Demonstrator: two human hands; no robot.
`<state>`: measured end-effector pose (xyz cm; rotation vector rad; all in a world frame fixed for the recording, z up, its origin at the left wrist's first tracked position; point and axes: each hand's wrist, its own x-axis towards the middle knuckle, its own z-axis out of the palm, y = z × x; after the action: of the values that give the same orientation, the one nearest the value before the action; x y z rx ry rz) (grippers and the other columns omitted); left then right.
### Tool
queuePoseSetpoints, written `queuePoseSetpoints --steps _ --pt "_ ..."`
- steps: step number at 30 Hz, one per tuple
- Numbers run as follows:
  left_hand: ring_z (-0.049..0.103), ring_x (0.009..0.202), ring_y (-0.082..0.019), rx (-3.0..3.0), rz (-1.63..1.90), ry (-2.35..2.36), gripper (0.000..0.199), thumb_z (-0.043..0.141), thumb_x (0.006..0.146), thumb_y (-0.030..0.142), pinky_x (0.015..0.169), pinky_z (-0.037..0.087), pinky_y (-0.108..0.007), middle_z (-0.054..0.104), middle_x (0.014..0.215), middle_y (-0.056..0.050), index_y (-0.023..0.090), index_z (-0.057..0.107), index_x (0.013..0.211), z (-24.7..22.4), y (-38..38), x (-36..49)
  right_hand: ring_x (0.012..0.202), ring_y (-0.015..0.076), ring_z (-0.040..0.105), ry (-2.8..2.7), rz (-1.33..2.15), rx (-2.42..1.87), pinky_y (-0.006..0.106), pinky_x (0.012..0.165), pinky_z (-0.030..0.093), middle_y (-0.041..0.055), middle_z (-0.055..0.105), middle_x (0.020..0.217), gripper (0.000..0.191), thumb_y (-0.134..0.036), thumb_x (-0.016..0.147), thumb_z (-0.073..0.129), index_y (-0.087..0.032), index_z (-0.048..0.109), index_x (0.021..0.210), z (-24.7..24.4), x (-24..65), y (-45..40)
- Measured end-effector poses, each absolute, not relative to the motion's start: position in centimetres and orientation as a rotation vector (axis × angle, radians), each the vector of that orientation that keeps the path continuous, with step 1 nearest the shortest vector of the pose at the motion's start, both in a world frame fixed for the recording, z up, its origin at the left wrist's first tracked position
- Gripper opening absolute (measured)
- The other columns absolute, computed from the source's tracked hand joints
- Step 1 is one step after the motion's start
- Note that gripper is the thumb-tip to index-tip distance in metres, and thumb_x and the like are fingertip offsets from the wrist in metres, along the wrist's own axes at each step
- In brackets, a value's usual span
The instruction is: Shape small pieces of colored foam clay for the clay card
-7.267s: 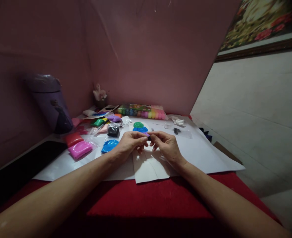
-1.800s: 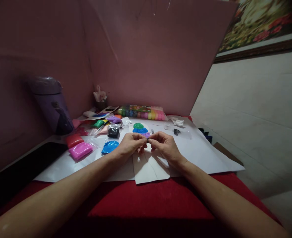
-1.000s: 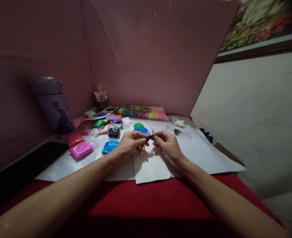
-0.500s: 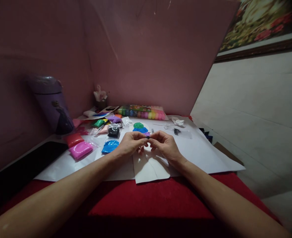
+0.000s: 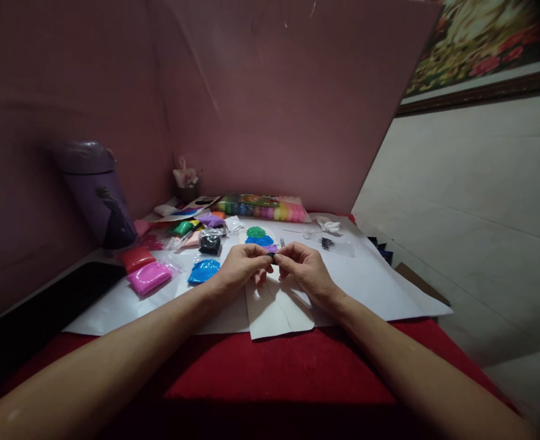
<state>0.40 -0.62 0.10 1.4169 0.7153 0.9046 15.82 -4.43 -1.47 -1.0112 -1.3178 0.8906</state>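
Between the fingertips of both hands is a small black piece [image 5: 273, 256], pinched from each side. My left hand [image 5: 246, 264] grips its left end with thumb and forefinger. On the right, my right hand [image 5: 304, 267] pinches the other end. Beneath the hands lies a white sheet [image 5: 276, 311] with a thin drawn line. Just beyond the fingers, green clay [image 5: 255, 231], blue clay [image 5: 259, 241] and some purple clay [image 5: 271, 248] show on a pale surface; the hands hide part of it.
Packets of coloured clay, including blue [image 5: 204, 271], pink [image 5: 149, 278] and black [image 5: 210, 244], lie at the left. A purple tumbler [image 5: 98, 195] stands farther left. Behind is a long multicoloured pack [image 5: 263, 209]. Black bits [image 5: 327, 244] lie on plastic at the right.
Both hands stay in nearly the same place. The fingertips have shifted slightly, and more of the black piece shows between them.
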Motion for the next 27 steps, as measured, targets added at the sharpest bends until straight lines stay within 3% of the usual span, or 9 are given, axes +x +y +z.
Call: queuePoseSetpoints --steps 10,21,27 --pt "0.049 0.039 -0.007 1.242 1.084 0.801 0.007 0.066 0.068 0.015 0.038 0.037 -0.019 0.062 0.057 -0.002 0.011 0.060 0.068 0.18 -0.14 0.21 0.045 0.0093 0.053 -1.121 0.810 -1.093 0.022 0.044 0.047 -0.0046 0.057 0.055 0.017 -0.028 0.067 0.073 -0.017 0.060 0.069 -1.30 15.98 -4.35" --pt "0.052 0.047 -0.008 1.308 0.887 0.689 0.027 0.074 0.069 0.020 0.044 0.041 -0.022 0.064 0.069 -0.003 0.008 0.070 0.093 -0.08 -0.26 0.02 0.047 0.0103 0.056 -1.220 0.830 -1.068 0.024 0.047 0.047 -0.0023 0.060 0.058 0.031 -0.045 0.073 0.072 -0.016 0.063 0.076 -1.63 16.34 -4.36" --pt "0.050 0.042 -0.006 1.421 0.857 0.697 0.016 0.074 0.070 0.022 0.045 0.037 -0.021 0.062 0.059 -0.002 0.008 0.069 0.076 0.30 -0.62 0.05 0.056 0.0112 0.057 -1.341 0.862 -0.985 0.024 0.051 0.050 -0.0009 0.063 0.065 0.028 -0.041 0.069 0.077 -0.017 0.065 0.077 -1.58 15.93 -4.52"
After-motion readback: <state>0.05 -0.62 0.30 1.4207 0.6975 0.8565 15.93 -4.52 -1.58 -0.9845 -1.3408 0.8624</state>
